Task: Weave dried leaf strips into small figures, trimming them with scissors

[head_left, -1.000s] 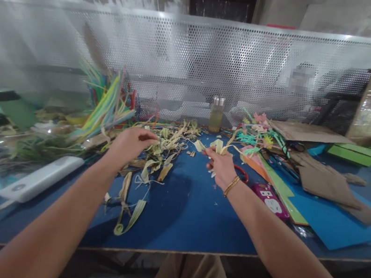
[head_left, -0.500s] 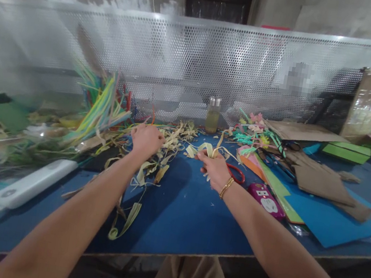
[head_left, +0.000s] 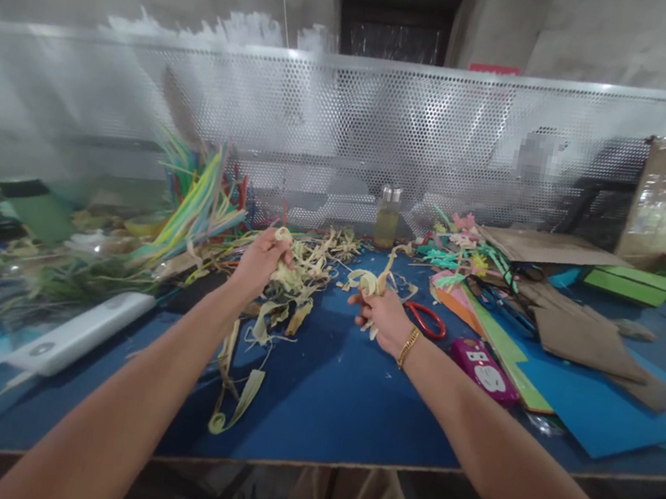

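My left hand (head_left: 262, 261) is raised over a heap of pale dried leaf strips (head_left: 305, 266), its fingers closed on a curled leaf strip (head_left: 283, 234). On the right, my right hand (head_left: 383, 313) is closed around a small bundle of curled pale leaf strips (head_left: 373, 283), whose ends stick out above and below the fingers. Red-handled scissors (head_left: 428, 321) lie on the blue table (head_left: 309, 390) just beyond the right wrist. One long strip with a coiled end (head_left: 216, 422) hangs toward the table's front edge.
To the left are a white power strip (head_left: 86, 332), green tangled fibres (head_left: 71, 287) and upright coloured strips (head_left: 200, 202). A lidded bottle (head_left: 387, 220) stands at the back by a perforated metal screen (head_left: 365, 136). A purple box (head_left: 485, 370), blue paper (head_left: 587, 411) and cardboard (head_left: 588, 330) lie right.
My left hand has lifted from the heap and turned, and a curled leaf strip now shows in its fingers. My right hand stays near its place with its bundle. The view has shifted slightly.
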Motion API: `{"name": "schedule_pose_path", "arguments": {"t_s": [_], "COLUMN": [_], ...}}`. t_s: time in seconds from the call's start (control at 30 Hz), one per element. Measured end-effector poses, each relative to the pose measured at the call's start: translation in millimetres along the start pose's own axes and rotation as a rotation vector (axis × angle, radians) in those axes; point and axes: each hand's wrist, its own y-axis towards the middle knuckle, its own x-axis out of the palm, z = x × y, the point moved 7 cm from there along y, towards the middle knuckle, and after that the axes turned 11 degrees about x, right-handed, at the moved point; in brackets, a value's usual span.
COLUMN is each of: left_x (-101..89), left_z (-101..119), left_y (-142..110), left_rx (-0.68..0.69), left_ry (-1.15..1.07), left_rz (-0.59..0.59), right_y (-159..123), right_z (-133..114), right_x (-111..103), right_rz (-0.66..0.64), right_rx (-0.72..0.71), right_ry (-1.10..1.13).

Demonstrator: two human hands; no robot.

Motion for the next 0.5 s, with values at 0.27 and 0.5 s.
{"name": "schedule_pose_path", "arguments": {"t_s": [0.27, 0.5], "left_x": [-12.8, -50.1], "left_z": [11, 9], "left_y": [-7, -2], "left_rx": [-0.035, 0.034], "left_ry": [-0.479, -0.650], "left_rz": [0.105, 0.347], "right_y": [-1, 1], "right_z": [0, -3], "right_x": [12, 10], "right_rz": [-0.123, 0.061], "right_rx": [-0.260, -0.325], "right_ry": [-0.748, -0.759]}}
